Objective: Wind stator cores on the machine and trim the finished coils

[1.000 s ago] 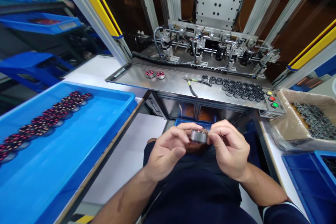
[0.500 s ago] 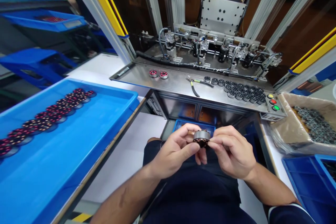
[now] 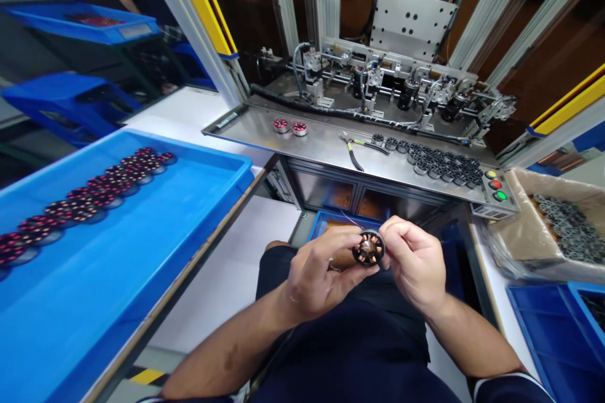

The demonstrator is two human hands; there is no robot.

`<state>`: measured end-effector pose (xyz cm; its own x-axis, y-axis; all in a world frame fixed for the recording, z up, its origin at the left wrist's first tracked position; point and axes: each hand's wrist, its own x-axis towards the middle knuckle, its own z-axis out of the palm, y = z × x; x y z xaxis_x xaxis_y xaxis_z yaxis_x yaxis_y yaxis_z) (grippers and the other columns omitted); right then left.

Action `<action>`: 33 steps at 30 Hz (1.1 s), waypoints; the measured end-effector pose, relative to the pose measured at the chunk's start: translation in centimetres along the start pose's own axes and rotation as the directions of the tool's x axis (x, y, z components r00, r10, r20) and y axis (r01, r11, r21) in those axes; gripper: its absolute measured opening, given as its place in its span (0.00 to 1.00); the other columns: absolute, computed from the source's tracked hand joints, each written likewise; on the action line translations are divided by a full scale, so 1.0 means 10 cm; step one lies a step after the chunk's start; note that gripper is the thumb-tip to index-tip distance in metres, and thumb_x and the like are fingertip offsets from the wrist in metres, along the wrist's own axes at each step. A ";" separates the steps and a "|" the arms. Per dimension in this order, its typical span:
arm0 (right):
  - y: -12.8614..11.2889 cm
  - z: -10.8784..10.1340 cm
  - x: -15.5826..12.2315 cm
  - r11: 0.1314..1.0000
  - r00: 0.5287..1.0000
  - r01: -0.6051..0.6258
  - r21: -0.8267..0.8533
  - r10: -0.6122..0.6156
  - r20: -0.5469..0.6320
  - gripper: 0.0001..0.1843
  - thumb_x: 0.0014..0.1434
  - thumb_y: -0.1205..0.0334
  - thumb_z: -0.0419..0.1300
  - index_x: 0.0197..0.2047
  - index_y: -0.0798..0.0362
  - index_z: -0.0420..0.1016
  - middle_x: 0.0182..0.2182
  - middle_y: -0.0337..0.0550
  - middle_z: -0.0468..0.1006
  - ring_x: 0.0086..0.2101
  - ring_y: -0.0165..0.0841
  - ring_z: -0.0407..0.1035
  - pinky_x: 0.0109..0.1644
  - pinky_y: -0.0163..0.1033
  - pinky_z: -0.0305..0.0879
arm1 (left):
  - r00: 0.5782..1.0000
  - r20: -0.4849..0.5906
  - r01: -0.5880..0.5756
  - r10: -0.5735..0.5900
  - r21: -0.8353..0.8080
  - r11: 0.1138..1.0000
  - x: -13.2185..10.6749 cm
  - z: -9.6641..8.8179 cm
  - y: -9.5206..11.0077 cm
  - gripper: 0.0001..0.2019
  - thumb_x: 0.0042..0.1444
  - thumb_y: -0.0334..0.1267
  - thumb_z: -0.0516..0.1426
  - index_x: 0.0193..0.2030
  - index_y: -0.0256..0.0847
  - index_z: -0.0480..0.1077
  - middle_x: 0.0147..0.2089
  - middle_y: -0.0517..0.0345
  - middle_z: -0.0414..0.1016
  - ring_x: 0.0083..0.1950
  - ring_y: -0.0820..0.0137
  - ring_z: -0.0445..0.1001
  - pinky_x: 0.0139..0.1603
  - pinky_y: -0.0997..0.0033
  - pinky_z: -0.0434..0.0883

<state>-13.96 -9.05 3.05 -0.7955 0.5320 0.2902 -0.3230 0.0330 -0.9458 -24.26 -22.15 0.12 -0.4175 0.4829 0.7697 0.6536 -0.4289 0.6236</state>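
Observation:
A small round motor stator [image 3: 368, 248] with copper windings is held over my lap, its wound face turned up towards me. My left hand [image 3: 316, 274] pinches it from the left and below, fingers closed around its rim. From the right, my right hand [image 3: 413, 261] grips the same stator with curled fingers. A thin wire end sticks up from the part towards the left.
A blue tray [image 3: 155, 239] at left holds a row of wound stators [image 3: 89, 195]. The steel machine shelf [image 3: 321, 145] carries two wound stators [image 3: 290, 127], pliers [image 3: 354, 151], several bare cores [image 3: 439, 164] and coloured buttons [image 3: 495, 184]. A lined box of cores [image 3: 562, 220] and a blue bin [image 3: 558, 327] sit at right.
The stator has been turned in both hands from edge-on to face-up, so its copper windings now show. The hands stay together over my lap.

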 end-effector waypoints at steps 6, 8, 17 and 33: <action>0.07 0.01 0.01 0.985 0.989 -0.147 0.087 0.146 0.011 0.20 0.62 0.52 0.65 0.23 0.54 0.70 0.20 0.36 0.68 0.21 0.26 0.61 0.25 0.32 0.60 | 0.999 -0.039 -0.008 0.008 0.006 1.000 0.05 -0.01 0.04 0.27 0.52 0.28 0.68 0.58 0.44 0.70 0.46 0.49 0.84 0.45 0.61 0.83 0.48 0.63 0.80; 0.08 0.02 0.01 0.983 0.988 -0.156 0.093 0.155 0.011 0.21 0.62 0.52 0.65 0.23 0.54 0.70 0.20 0.36 0.68 0.21 0.26 0.61 0.25 0.32 0.61 | 0.999 -0.027 -0.016 0.017 0.032 0.999 0.05 -0.03 0.04 0.26 0.53 0.29 0.67 0.59 0.44 0.69 0.45 0.48 0.83 0.45 0.60 0.83 0.47 0.62 0.81; -0.07 -0.01 0.07 0.999 0.997 0.034 -0.020 -0.032 0.073 0.12 0.65 0.61 0.63 0.29 0.54 0.74 0.24 0.36 0.71 0.20 0.25 0.65 0.22 0.31 0.64 | 0.995 -0.072 0.056 -0.065 -0.116 0.992 -0.01 0.04 0.09 0.32 0.50 0.19 0.64 0.60 0.45 0.66 0.51 0.50 0.80 0.50 0.63 0.81 0.47 0.66 0.80; -0.38 -0.33 0.20 0.543 0.656 0.749 -0.379 -0.532 0.535 0.09 0.63 0.67 0.62 0.47 0.53 0.74 0.32 0.45 0.77 0.32 0.33 0.74 0.35 0.38 0.76 | 0.625 0.488 0.711 -0.609 -0.678 0.186 0.18 0.07 0.16 0.17 0.54 0.44 0.68 0.47 0.37 0.73 0.33 0.55 0.83 0.31 0.69 0.82 0.28 0.77 0.76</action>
<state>-12.66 -5.30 6.79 -0.6248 -0.1211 0.7714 -0.5770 0.7371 -0.3516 -23.46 -21.43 2.39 -0.3506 0.9359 0.0347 -0.6038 -0.2542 0.7555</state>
